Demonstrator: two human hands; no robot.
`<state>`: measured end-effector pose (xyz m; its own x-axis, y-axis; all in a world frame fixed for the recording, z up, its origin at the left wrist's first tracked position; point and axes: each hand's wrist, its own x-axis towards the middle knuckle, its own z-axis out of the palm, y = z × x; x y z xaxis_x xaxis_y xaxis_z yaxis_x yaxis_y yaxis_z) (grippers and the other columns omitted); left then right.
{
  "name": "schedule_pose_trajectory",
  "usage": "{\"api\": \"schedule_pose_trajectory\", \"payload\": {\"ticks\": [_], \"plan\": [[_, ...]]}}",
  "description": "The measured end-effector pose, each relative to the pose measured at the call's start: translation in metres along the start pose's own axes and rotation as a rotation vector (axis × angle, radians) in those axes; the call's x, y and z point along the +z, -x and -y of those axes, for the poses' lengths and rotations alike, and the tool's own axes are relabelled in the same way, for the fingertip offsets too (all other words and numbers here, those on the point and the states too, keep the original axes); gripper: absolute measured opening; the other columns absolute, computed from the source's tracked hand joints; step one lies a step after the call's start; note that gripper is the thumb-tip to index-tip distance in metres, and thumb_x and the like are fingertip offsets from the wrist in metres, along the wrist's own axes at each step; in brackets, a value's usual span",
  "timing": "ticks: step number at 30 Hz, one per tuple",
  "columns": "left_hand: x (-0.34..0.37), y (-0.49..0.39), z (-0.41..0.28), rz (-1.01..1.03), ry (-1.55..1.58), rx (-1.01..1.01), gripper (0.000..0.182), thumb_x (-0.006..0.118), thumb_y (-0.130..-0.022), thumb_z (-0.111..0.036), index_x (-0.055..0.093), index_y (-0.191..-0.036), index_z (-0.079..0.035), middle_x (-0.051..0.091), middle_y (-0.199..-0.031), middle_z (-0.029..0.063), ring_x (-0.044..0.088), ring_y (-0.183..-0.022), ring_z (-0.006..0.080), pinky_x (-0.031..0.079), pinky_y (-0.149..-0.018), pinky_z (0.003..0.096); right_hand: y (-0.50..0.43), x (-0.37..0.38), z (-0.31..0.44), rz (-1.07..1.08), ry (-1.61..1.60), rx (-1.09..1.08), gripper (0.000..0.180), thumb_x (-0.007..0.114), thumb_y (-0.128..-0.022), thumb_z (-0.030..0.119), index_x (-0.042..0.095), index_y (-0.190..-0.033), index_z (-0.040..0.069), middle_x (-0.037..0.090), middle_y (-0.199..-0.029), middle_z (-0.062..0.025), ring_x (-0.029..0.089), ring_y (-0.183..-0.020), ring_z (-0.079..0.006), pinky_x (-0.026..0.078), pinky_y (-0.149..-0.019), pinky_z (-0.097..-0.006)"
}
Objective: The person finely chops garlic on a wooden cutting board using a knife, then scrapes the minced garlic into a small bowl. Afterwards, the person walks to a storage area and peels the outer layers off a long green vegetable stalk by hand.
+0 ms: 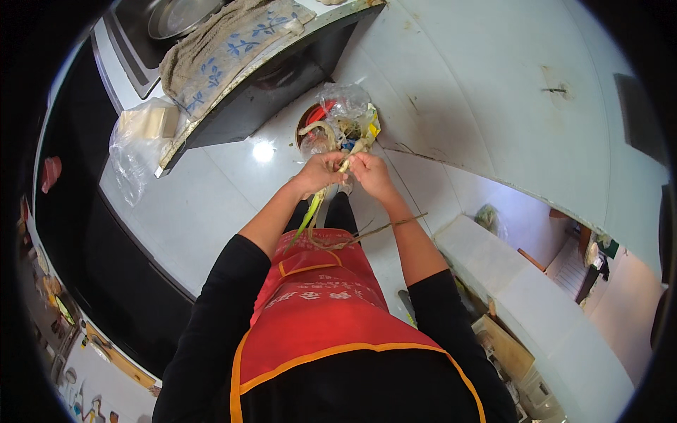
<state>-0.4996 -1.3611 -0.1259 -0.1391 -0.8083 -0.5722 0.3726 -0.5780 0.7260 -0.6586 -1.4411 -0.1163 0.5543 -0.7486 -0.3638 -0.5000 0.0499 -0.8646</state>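
Observation:
Both hands meet low in front of the red apron, over a round trash bin (300,127) filled with plastic bags and scraps. My left hand (321,172) is closed around a long-stemmed vegetable, likely a scallion or leek (316,205), whose green and dry brown leaves hang down towards the apron. My right hand (369,172) pinches a pale part of the same plant at its upper end, right beside the left fingers. Long withered leaves (370,232) trail across my right forearm. A pale curved stalk (320,127) shows above the left hand.
At the upper left, a cloth (232,50) lies along the counter edge, near a metal pan (182,16). A plastic bag with a pale block (149,124) hangs over the counter corner. A white cabinet-like surface (508,275) stands at right.

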Motion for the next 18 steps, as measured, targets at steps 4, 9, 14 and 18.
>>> {"api": "schedule_pose_trajectory", "payload": {"ticks": [4,9,14,18], "plan": [[0.004,-0.007,-0.007,-0.065,0.058,0.015,0.046,0.072,-0.082,0.000,0.058,-0.126,-0.004,0.057,-0.092,0.0013,0.059,-0.073,0.0107,0.051,-0.072,0.0247,-0.019,-0.010,-0.017,-0.053,-0.021,0.075,0.025,0.060,-0.091,0.020,0.060,-0.075,0.000,0.055,-0.055,-0.0031,0.049,-0.051,-0.0113,0.040,-0.049,-0.0331],[0.007,-0.009,-0.015,-0.194,0.046,-0.044,0.045,0.070,-0.085,-0.003,0.057,-0.128,-0.007,0.057,-0.084,-0.0002,0.055,-0.070,0.0084,0.046,-0.063,0.0229,-0.040,-0.018,-0.040,-0.323,0.378,-0.060,0.026,0.064,-0.088,0.022,0.059,-0.073,0.001,0.057,-0.058,-0.0120,0.054,-0.050,-0.0250,0.042,-0.051,-0.0390],[0.006,-0.007,-0.018,-0.351,0.029,-0.009,0.041,0.065,-0.089,-0.005,0.058,-0.129,-0.010,0.064,-0.094,0.0011,0.054,-0.072,0.0065,0.046,-0.066,0.0222,-0.077,-0.017,-0.067,-0.349,0.666,0.005,0.027,0.067,-0.085,0.023,0.057,-0.072,0.001,0.060,-0.065,-0.0180,0.057,-0.059,-0.0397,0.044,-0.054,-0.0439],[0.002,-0.013,-0.016,-0.338,0.116,-0.019,0.040,0.054,-0.096,-0.009,0.053,-0.136,-0.012,0.064,-0.105,0.0000,0.054,-0.081,0.0050,0.047,-0.071,0.0220,-0.090,-0.013,-0.062,-0.152,0.086,0.105,0.021,0.068,-0.086,0.019,0.062,-0.076,0.002,0.062,-0.063,-0.0052,0.063,-0.060,-0.0153,0.046,-0.053,-0.0300]]}}
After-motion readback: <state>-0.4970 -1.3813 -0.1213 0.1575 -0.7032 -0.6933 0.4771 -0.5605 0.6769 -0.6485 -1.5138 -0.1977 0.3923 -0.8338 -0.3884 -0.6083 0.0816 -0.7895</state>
